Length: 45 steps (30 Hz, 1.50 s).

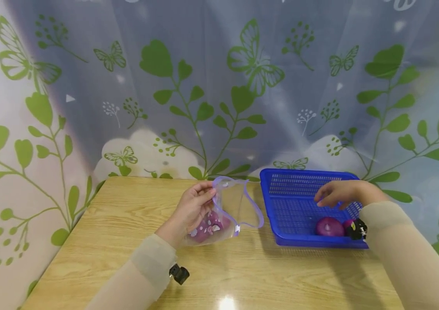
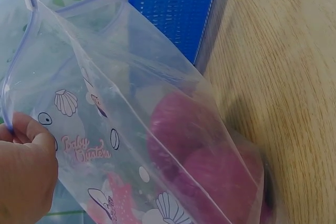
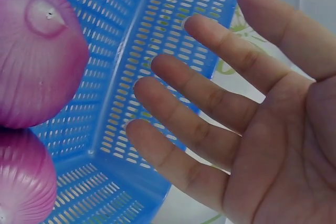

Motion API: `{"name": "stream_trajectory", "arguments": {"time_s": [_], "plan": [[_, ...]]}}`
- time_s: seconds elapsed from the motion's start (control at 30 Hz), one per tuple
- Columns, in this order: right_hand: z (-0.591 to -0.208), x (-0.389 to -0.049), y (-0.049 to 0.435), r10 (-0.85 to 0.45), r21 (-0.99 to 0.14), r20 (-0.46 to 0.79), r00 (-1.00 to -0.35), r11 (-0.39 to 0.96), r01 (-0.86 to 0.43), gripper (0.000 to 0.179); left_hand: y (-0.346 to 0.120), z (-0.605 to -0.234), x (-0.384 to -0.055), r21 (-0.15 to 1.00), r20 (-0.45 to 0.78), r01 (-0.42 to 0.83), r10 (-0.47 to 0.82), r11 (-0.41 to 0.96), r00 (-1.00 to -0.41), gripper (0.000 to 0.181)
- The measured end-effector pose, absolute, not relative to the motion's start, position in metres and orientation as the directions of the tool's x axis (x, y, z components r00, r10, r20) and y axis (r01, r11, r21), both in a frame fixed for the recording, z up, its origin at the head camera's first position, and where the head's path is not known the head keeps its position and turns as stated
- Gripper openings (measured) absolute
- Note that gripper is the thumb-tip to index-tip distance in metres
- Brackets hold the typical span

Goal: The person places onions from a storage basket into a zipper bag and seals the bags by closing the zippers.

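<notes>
My left hand (image 1: 196,206) pinches the purple-edged rim of a clear zip bag (image 2: 79,77) printed with shells and lettering. The bag's mouth gapes toward the right in the head view. Purple-red onions (image 2: 184,145) lie in the lower part of the bag, seen through the plastic. Over the blue basket (image 1: 287,215), my right hand (image 1: 337,193) is held with its fingers spread and nothing in them. Two onions sit in the basket below that hand, one onion (image 3: 42,56) above another onion (image 3: 23,177) in the right wrist view.
Bag and basket stand side by side on a wooden table (image 1: 126,215), the basket at the right near the back edge. A patterned curtain (image 1: 203,86) with leaves and butterflies hangs behind the table. Each wrist wears a small black camera (image 1: 179,274).
</notes>
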State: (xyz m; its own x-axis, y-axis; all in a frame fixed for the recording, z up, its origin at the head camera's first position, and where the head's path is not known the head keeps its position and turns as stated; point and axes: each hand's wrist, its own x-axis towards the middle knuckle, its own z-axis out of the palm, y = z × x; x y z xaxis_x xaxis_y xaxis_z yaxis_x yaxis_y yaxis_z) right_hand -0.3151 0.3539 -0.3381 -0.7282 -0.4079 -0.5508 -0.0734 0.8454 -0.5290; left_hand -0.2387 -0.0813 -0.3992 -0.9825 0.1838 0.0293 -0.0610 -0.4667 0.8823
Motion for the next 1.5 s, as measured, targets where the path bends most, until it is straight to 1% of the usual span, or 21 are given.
{"name": "stream_trajectory", "arguments": {"time_s": [0.3, 0.5, 0.6, 0.7, 0.93, 1.1, 1.37, 1.43, 1.5], "plan": [[-0.343, -0.321, 0.353, -0.359, -0.475, -0.610, -0.706, 0.879, -0.037, 0.041, -0.083, -0.401, -0.238, 0.883, 0.016, -0.070, 0.180, -0.464, -0.984, 0.022], [-0.347, -0.325, 0.350, -0.325, -0.436, -0.650, -0.687, 0.900, -0.012, 0.049, -0.084, -0.398, -0.238, 0.887, 0.027, -0.057, 0.176, -0.458, -0.984, 0.022], [-0.353, -0.329, 0.348, -0.313, -0.436, -0.681, -0.662, 0.900, 0.024, 0.055, -0.085, -0.399, -0.239, 0.887, 0.017, -0.067, 0.177, -0.458, -0.984, 0.021], [-0.358, -0.332, 0.347, -0.296, -0.439, -0.708, -0.641, 0.896, 0.071, 0.056, -0.085, -0.400, -0.239, 0.885, 0.012, -0.076, 0.185, -0.459, -0.983, 0.022], [-0.363, -0.336, 0.349, -0.272, -0.434, -0.730, -0.627, 0.893, 0.118, 0.055, -0.084, -0.398, -0.239, 0.884, 0.009, -0.081, 0.189, -0.460, -0.982, 0.022], [-0.364, -0.336, 0.351, -0.278, -0.435, -0.742, -0.610, 0.892, 0.123, 0.057, -0.085, -0.398, -0.239, 0.886, 0.012, -0.080, 0.194, -0.457, -0.981, 0.022], [-0.369, -0.340, 0.355, -0.257, -0.395, -0.756, -0.602, 0.912, 0.108, 0.057, -0.086, -0.400, -0.238, 0.889, 0.017, -0.080, 0.206, -0.451, -0.978, 0.020], [-0.370, -0.341, 0.355, -0.263, -0.385, -0.765, -0.587, 0.919, 0.089, 0.058, -0.086, -0.401, -0.238, 0.888, 0.012, -0.082, 0.201, -0.452, -0.979, 0.021], [-0.370, -0.342, 0.355, -0.279, -0.374, -0.781, -0.559, 0.926, 0.059, 0.059, -0.085, -0.402, -0.238, 0.886, 0.011, -0.081, 0.195, -0.456, -0.981, 0.020]]}}
